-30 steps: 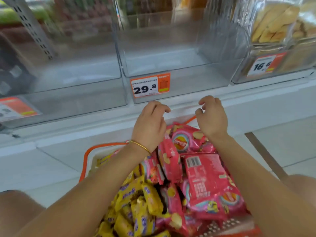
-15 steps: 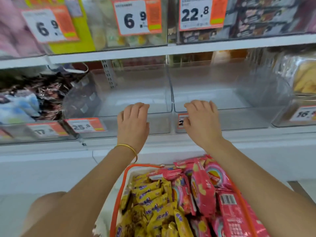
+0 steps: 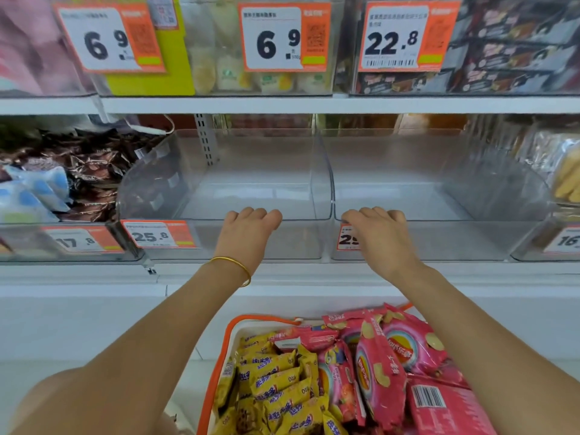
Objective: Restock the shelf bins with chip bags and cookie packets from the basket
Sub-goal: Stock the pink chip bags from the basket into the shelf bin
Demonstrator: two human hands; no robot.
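Clear plastic under the fingers: left hand (image 3: pixel 251 233) hooks its curled fingers over the near rim of the left bin (image 3: pixel 150 183), and right hand (image 3: pixel 379 237) does likewise on the right bin (image 3: pixel 439 196). Fingertips are hidden; neither hand holds stock.

Near us, the basket (image 3: pixel 219 365) carries pink chip bags (image 3: pixel 379 372) on the right and yellow cookie packets (image 3: pixel 276 381) on the left.

We judge the chip bags light, puffy, slick and crushable, so we would pinch the top seam. The cookie packets look small and firmer, so we would scoop several.
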